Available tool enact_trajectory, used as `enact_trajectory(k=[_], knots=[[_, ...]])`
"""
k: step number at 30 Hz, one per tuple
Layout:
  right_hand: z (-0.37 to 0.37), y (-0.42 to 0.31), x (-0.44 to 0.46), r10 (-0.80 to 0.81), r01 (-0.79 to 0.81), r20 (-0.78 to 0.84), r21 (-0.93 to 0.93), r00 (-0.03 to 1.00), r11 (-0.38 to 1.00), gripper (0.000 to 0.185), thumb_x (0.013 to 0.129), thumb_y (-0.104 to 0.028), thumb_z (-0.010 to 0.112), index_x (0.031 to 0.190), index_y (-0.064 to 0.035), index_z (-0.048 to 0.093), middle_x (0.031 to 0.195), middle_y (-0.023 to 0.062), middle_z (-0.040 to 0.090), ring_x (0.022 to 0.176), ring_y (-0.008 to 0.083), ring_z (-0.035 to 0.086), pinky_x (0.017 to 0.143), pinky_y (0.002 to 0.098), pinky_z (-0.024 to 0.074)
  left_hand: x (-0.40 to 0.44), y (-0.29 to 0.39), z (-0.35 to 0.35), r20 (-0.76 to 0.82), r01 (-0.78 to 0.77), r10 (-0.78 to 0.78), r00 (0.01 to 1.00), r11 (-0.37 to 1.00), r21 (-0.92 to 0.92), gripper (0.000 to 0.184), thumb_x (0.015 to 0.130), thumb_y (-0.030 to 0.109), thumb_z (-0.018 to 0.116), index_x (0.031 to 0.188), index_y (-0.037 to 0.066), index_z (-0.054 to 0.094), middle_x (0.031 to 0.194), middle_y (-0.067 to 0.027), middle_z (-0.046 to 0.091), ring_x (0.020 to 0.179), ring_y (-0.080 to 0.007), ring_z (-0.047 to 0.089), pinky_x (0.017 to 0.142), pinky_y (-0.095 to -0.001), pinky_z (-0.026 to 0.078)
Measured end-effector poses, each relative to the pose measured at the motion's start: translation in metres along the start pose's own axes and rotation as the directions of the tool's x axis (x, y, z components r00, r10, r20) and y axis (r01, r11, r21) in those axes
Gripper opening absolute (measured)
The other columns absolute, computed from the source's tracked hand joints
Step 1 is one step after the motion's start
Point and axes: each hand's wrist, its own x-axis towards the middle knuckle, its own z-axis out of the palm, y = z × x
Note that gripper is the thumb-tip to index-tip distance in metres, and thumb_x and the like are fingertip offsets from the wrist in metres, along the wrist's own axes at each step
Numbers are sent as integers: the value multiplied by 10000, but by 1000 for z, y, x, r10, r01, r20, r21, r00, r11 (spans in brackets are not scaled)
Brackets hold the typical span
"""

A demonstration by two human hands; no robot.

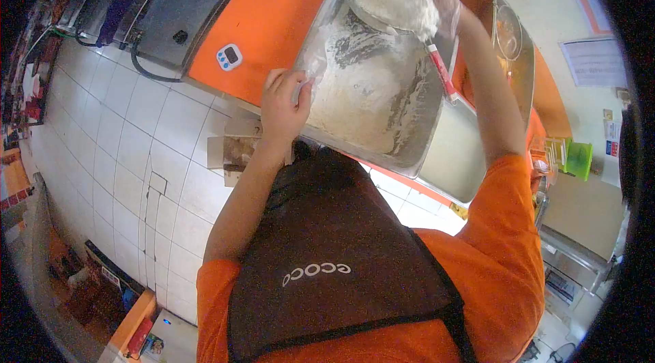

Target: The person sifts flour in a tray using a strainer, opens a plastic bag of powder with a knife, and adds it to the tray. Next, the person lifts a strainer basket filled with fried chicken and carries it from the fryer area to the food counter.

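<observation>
A wide metal tray (417, 132) dusted with flour (361, 90) lies in front of me. My left hand (285, 102) is closed on its left rim, thumb and fingers on either side, with some clear plastic (315, 66) beside the fingertips. At the tray's far end sits a round metal sieve (353, 3) holding white flour. My right hand (442, 9), in a clear plastic glove, is over the sieve's right side against a white, floury mass (417, 13). Motion blur hides its fingers. Below it, a red-and-white handle (443, 74) slants across the tray's right edge.
A white timer (230, 56) rests on the orange counter (256, 18) at left. Right of the tray is a pale-bottomed container (450, 148), and a wire strainer (507, 32) lies farther right. Below left, a cardboard box (235, 148) stands by the tiled floor (123, 131).
</observation>
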Motion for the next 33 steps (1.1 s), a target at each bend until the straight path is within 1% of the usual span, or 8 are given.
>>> enact_trajectory(k=[1, 5, 10, 14, 16, 19, 28, 33], knots=[[-5, -16, 6, 230, -179, -102, 361, 968, 915, 396, 995, -331, 467, 1227, -24, 563, 1202, 116, 615, 1071, 186, 616, 935, 297, 501, 0, 1, 0, 2, -1, 1, 1000, 1000, 0, 123, 796, 93, 674, 882, 25, 617, 883, -134, 656, 883, -338, 584, 792, -412, 460], [-65, 28, 55, 8, -44, -92, -388, 996, 921, 368, 992, -308, 474, 1236, -48, 563, 1220, 74, 603, 1145, 170, 568, 980, 297, 459, 1, 3, -2, 35, 9, -9, 999, 1000, -2, 123, 794, 94, 678, 876, 25, 618, 875, -135, 652, 880, -340, 582, 785, -415, 459], [-43, 10, 55, -268, 212, 291, -934, 919, -288, 366, 964, -310, 526, 1238, -70, 568, 1193, 54, 614, 1145, 192, 567, 983, 310, 450, 1, 2, -1, 0, -17, 17, 1000, 1000, 5, 121, 797, 90, 679, 875, 22, 616, 861, -135, 649, 872, -336, 581, 777, -414, 456], [97, 2, -25, -201, 155, 28, -745, 979, 649, 395, 829, -198, 624, 1209, -97, 593, 1174, 77, 627, 1066, 264, 613, 929, 364, 472, 2, 3, -2, 0, -9, 9, 1000, 1000, 6, 122, 795, 80, 681, 878, 19, 615, 856, -138, 649, 871, -333, 582, 776, -414, 455], [125, 122, 8, -164, 244, 238, -970, 957, 14, 377, 812, -148, 578, 1179, -65, 610, 1153, 123, 637, 1041, 280, 626, 915, 407, 476, 1, 1, -2, 5, -13, 13, 1000, 1000, 10, 125, 791, 74, 681, 880, 17, 613, 860, -140, 648, 874, -333, 582, 778, -414, 455], [117, 170, 27, -183, 101, 115, -991, 976, -84, 335, 824, -136, 536, 1128, -21, 619, 1102, 153, 648, 1030, 279, 631, 893, 418, 489, 0, 0, 0, 7, -11, 11, 1000, 1000, 10, 134, 784, 67, 678, 885, 12, 609, 868, -145, 646, 879, -336, 581, 781, -417, 455], [83, 190, 143, -335, -300, -319, -948, 887, 107, 253, 847, -152, 535, 1046, -27, 629, 1028, 140, 647, 970, 286, 624, 842, 390, 492, 3, 0, -1, 68, 9, -11, 998, 999, 37, 156, 760, 50, 669, 892, -3, 603, 871, -155, 633, 891, -354, 570, 794, -425, 452], [167, 162, 108, -269, -60, -74, -996, 960, 60, 217, 859, -161, 534, 1000, -31, 635, 988, 133, 646, 936, 290, 621, 814, 374, 494, 5, 5, -3, 64, 32, -33, 997, 999, 23, 155, 766, 45, 677, 892, -6, 601, 864, -154, 628, 888, -351, 570, 797, -421, 451]])
